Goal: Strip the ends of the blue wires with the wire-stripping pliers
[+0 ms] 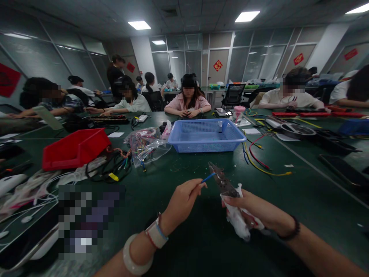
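Observation:
Between the fingertips of my left hand (186, 198) is a short blue wire (207, 178), pinched and pointing right. My right hand (253, 209) is wrapped round a pair of wire strippers (221, 180), whose metal jaws point up and left. White tissue-like wrapping (240, 225) covers the handles. The free end of the wire meets the jaws; whether they bite on it I cannot tell. Both hands are above the green table (161, 231), in front of a blue plastic basket (175, 144).
A red bin (75, 150), a clear bag of wires (145, 142) and black cables (100, 171) lie to the left. Red and yellow wires (259, 161) are right of the basket. Phones and white cords occupy the near left. Several people sit around the tables.

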Demonstrator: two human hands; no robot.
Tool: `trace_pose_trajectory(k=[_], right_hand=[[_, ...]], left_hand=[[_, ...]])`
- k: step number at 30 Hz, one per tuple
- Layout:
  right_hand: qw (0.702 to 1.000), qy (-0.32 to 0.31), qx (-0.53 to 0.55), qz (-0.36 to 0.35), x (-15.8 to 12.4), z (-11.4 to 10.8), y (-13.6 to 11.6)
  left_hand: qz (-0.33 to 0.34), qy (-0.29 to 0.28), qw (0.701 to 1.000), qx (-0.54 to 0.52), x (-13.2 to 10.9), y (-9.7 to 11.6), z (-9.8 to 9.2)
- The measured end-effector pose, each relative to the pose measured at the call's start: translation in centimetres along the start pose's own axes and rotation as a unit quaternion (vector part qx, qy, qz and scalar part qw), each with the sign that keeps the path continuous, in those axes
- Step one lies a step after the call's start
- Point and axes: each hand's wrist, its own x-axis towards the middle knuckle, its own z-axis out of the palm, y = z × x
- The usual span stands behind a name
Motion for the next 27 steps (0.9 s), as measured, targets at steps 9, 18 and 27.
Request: trace_pose_trajectory(k=[9,18,27], right_hand=[[0.987,-0.097,0.125,0.02,0.3,-0.7,-0.4],[0.997,-0.041,0.068,0.006,0.5,-1.6,0.4],[0.975,-0.159,0.148,0.042,0.3,-2.4,-0.4]], left_hand=[[0.0,0.001,1.0,-0.027,0.0,-0.7,0.0],[-0.024,-0.018,0.997,-0.072,0.5,-0.5,-0.7],[-0.109,-0.006,0.977,-0.185,1.0,-1.7,-0.3]])
